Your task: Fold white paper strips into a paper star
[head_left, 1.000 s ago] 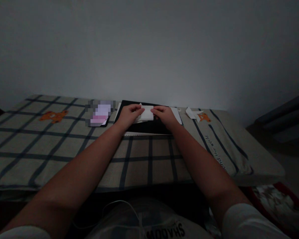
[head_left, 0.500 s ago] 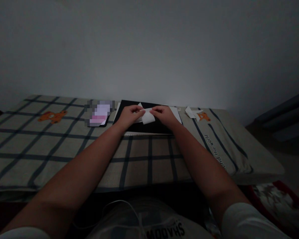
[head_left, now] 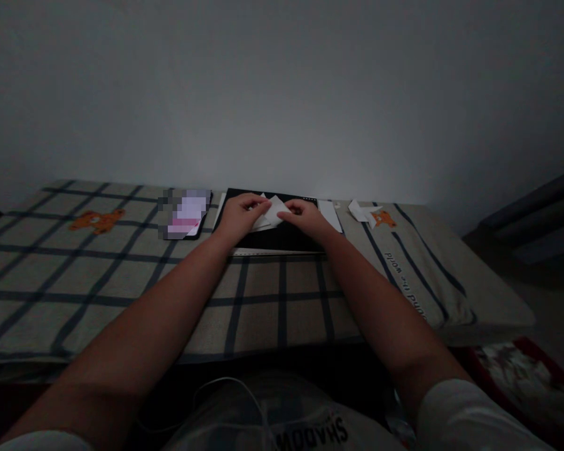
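Paper (head_left: pixel 273 212), a small white folded sheet, sits between both hands on top of a black notebook (head_left: pixel 272 237) that lies near the far edge of the checked bed cover (head_left: pixel 122 275), close to the wall. A second ago it showed as a flat, squarish piece held level between the two hands; half a second ago one corner had begun to tip down; now it stands as a slanted, pointed shape, one corner up toward the wall. Judging by that, a diagonal fold is being turned over or pressed in, so the folding seems to be under way rather than finished. The left hand (head_left: pixel 239 216) is closed on the paper's left side, fingers curled over its edge, and the right hand (head_left: pixel 308 216) pinches the right side with its fingertips; both hands have drawn a little closer together. Left of the notebook lies a phone (head_left: pixel 187 214), its screen lit pinkish. To the right, more white paper pieces (head_left: pixel 363 213) rest on the cover beside an orange bear print (head_left: pixel 384 220).
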The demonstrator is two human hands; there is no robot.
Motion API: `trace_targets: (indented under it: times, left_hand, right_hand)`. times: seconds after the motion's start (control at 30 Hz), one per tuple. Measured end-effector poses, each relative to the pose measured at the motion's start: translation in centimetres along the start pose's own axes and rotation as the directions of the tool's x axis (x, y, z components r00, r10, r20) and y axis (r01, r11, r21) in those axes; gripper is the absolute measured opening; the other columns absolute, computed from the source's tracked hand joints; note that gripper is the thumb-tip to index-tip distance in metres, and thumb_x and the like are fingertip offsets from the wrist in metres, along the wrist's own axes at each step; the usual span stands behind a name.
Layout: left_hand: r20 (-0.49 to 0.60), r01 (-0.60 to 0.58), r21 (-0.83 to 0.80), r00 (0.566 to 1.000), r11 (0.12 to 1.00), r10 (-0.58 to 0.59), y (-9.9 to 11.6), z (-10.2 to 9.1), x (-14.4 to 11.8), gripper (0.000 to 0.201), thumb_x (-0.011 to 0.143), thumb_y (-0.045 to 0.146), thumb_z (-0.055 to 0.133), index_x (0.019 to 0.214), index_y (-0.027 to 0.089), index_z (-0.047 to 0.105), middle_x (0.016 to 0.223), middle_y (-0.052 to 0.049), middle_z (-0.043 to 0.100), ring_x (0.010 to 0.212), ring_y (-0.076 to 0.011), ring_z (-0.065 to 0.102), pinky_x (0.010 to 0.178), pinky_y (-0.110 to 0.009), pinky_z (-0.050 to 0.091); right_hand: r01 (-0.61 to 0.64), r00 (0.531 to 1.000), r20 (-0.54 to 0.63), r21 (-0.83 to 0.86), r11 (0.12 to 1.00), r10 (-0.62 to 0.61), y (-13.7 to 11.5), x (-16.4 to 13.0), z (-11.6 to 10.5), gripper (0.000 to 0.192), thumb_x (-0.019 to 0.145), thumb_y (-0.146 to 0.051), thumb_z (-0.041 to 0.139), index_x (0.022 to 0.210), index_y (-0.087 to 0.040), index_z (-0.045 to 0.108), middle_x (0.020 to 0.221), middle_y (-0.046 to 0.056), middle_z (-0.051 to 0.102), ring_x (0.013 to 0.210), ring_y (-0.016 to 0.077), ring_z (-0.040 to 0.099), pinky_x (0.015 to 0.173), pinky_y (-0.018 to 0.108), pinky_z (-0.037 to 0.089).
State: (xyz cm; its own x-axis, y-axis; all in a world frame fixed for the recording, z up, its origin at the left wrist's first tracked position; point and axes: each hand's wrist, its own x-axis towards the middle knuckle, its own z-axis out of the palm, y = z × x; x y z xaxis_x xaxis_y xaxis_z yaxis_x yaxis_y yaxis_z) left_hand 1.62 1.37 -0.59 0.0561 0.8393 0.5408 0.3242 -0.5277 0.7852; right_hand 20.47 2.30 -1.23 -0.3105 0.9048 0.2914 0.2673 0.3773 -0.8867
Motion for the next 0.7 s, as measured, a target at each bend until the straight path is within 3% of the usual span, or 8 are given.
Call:
trace_targets:
  times: [0.13,0.43,0.7]
  left_hand:
    - [-0.033,0.118,-0.115,0.992,0.986,-0.122,0.12,0.12,-0.05,0.019,0.071,0.035,0.067,0.078,0.018,0.071,0.082,-0.004,0.07,0.077,-0.0176,0.061,0.076,-0.031,0.046]
    - [-0.085,0.204,-0.233,0.97,0.951,-0.229,-0.16,0.3,0.02,0.03,0.069,0.041,0.069,0.086,0.017,0.073,0.082,-0.005,0.071,0.075,-0.0175,0.06,0.073,-0.03,0.046]
    - [-0.086,0.223,-0.208,0.966,0.952,-0.245,0.0,0.42,-0.07,0.029,0.069,0.04,0.069,0.085,0.017,0.073,0.086,-0.006,0.071,0.08,-0.0193,0.061,0.076,-0.032,0.046]
  right_hand:
    - [-0.079,0.997,-0.008,0.113,0.99,0.08,-0.11,-0.09,0.18,0.025,0.067,-0.035,0.068,0.082,-0.016,0.063,0.078,0.002,0.064,0.067,0.0115,0.055,0.066,0.026,0.043]
    - [-0.113,0.985,-0.075,0.399,0.91,0.155,0.03,0.2,0.42,0.025,0.063,-0.035,0.073,0.076,-0.015,0.065,0.071,0.0,0.064,0.064,0.009,0.057,0.068,0.024,0.048]
    - [-0.193,0.968,-0.077,0.376,0.906,0.238,-0.3,0.25,-0.19,0.018,0.066,-0.027,0.073,0.074,-0.013,0.066,0.061,0.001,0.064,0.056,0.0081,0.056,0.06,0.022,0.048]
